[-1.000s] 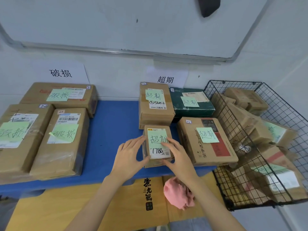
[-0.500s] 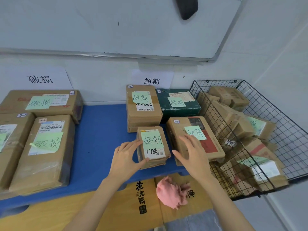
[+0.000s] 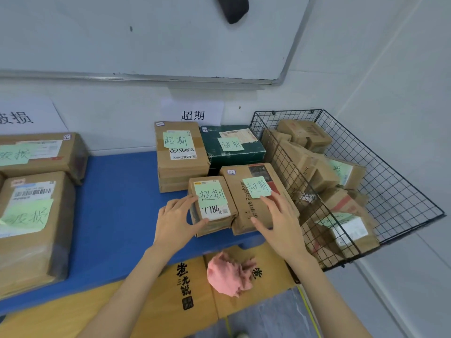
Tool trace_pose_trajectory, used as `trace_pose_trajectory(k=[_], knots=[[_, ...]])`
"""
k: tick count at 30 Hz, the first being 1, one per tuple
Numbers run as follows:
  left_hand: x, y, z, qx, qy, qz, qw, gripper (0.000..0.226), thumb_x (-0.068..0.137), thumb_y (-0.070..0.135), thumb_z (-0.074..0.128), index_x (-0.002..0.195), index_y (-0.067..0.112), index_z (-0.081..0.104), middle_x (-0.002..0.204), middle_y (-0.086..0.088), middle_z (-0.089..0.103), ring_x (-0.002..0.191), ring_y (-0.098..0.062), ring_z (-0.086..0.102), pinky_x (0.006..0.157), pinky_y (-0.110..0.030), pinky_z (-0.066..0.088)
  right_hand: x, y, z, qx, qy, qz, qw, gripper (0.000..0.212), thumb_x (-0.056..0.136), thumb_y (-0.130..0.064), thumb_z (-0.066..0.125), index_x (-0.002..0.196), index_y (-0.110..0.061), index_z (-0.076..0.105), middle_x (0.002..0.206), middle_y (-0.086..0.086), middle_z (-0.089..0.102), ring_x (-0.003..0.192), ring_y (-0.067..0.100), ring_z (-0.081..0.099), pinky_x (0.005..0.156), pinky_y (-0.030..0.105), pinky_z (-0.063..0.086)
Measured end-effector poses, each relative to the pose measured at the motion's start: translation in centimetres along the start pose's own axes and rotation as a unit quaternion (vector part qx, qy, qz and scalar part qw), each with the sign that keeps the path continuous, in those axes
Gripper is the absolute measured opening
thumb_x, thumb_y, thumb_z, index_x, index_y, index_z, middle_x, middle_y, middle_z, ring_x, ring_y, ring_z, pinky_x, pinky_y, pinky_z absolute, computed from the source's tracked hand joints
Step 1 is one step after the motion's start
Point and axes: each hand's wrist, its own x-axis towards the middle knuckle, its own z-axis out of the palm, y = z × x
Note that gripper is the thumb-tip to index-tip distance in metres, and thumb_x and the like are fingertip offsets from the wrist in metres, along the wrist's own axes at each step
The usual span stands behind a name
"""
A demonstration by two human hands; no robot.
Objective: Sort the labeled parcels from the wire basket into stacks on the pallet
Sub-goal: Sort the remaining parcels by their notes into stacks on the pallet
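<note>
A small brown parcel point(image 3: 211, 203) with a green note lies on the blue pallet point(image 3: 117, 203), pushed up against a larger Royalstar parcel point(image 3: 240, 198) on its right. My left hand point(image 3: 173, 223) touches the small parcel's left front corner, fingers along its side and thumb at its front edge. My right hand point(image 3: 280, 223) hovers open over the Royalstar parcel's front end, fingers spread, holding nothing. The black wire basket point(image 3: 390, 191) at the right holds several more labelled parcels point(image 3: 341, 172).
Behind these stand a tall brown parcel point(image 3: 178, 164) and a dark green box point(image 3: 234, 154), under a wall sign point(image 3: 192, 115). Larger parcels point(image 3: 34, 228) fill the pallet's left end. A pink cloth point(image 3: 228, 274) lies on yellow cardboard point(image 3: 158, 301) in front.
My right hand let go of the small parcel and moved right over the Royalstar parcel. My left hand stayed on the small parcel. The view swung right.
</note>
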Motion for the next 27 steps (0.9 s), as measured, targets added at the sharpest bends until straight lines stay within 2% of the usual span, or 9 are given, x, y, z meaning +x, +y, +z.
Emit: trace_pose_trajectory(k=[4, 7, 9, 13, 17, 23, 27], knots=[[-0.2, 1.4, -0.7, 0.044, 0.013, 0.003, 0.999, 0.074, 0.085, 0.06, 0.062, 0.147, 0.026, 0.043, 0.152, 0.007, 0.041, 0.138, -0.019, 0.035, 0.11, -0.038, 0.028, 0.2, 0.2, -1.4, -0.017, 0.011, -0.024, 0.999, 0.063, 0.091, -0.054, 0.057, 0.145, -0.023, 0.045, 0.157, 0.002, 0.031, 0.149, 0.023, 0.022, 0.116, 0.05, 0.032], [-0.4, 4.1, -1.1, 0.063, 0.034, 0.014, 0.997, 0.076, 0.081, 0.065, 0.046, 0.145, 0.023, 0.046, 0.149, 0.004, 0.046, 0.136, -0.022, 0.04, 0.107, -0.04, 0.031, 0.6, 0.2, -3.3, -0.04, 0.023, -0.05, 0.998, 0.062, 0.093, -0.054, 0.053, 0.146, -0.024, 0.043, 0.16, 0.001, 0.026, 0.15, 0.021, 0.019, 0.116, 0.047, 0.033], [-0.4, 6.5, -1.0, 0.077, 0.054, 0.028, 0.995, 0.078, 0.079, 0.066, 0.037, 0.142, 0.022, 0.05, 0.146, 0.003, 0.05, 0.134, -0.024, 0.044, 0.105, -0.042, 0.034, 0.7, 0.3, -5.1, -0.052, 0.037, -0.073, 0.995, 0.06, 0.095, -0.052, 0.054, 0.147, -0.025, 0.042, 0.162, 0.001, 0.024, 0.151, 0.024, 0.019, 0.116, 0.046, 0.031], [-0.3, 12.1, 0.0, 0.082, 0.09, 0.052, 0.991, 0.073, 0.08, 0.062, 0.039, 0.14, 0.023, 0.051, 0.147, 0.001, 0.05, 0.135, -0.025, 0.044, 0.105, -0.046, 0.036, 0.3, 2.2, -9.7, -0.068, 0.052, -0.108, 0.991, 0.062, 0.097, -0.05, 0.053, 0.152, -0.028, 0.034, 0.164, 0.0, 0.018, 0.152, 0.024, 0.01, 0.119, 0.042, 0.019], [-0.5, 18.9, 1.5, 0.076, 0.105, 0.06, 0.99, 0.079, 0.081, 0.067, 0.031, 0.146, 0.023, 0.044, 0.152, 0.002, 0.043, 0.141, -0.025, 0.037, 0.111, -0.049, 0.029, -0.9, 6.9, -14.1, -0.09, 0.064, -0.126, 0.986, 0.064, 0.097, -0.053, 0.049, 0.154, -0.028, 0.032, 0.165, 0.0, 0.014, 0.153, 0.023, 0.006, 0.117, 0.039, 0.008], [-0.7, 27.7, 3.7, 0.098, 0.129, 0.085, 0.983, 0.08, 0.083, 0.071, 0.027, 0.15, 0.028, 0.039, 0.155, 0.004, 0.038, 0.144, -0.022, 0.031, 0.114, -0.046, 0.025, -2.4, 15.3, -19.3, -0.107, 0.047, -0.116, 0.986, 0.066, 0.097, -0.055, 0.046, 0.155, -0.03, 0.028, 0.166, 0.0, 0.011, 0.153, 0.023, 0.003, 0.118, 0.04, 0.006], [-1.0, 31.5, 4.8, 0.123, 0.119, 0.109, 0.979, 0.078, 0.084, 0.07, 0.033, 0.149, 0.027, 0.041, 0.154, 0.003, 0.041, 0.14, -0.022, 0.037, 0.113, -0.044, 0.027, -3.0, 19.6, -21.1, -0.088, 0.037, -0.101, 0.99, 0.064, 0.098, -0.056, 0.043, 0.155, -0.033, 0.025, 0.165, -0.003, 0.01, 0.153, 0.021, 0.002, 0.116, 0.04, 0.005]])
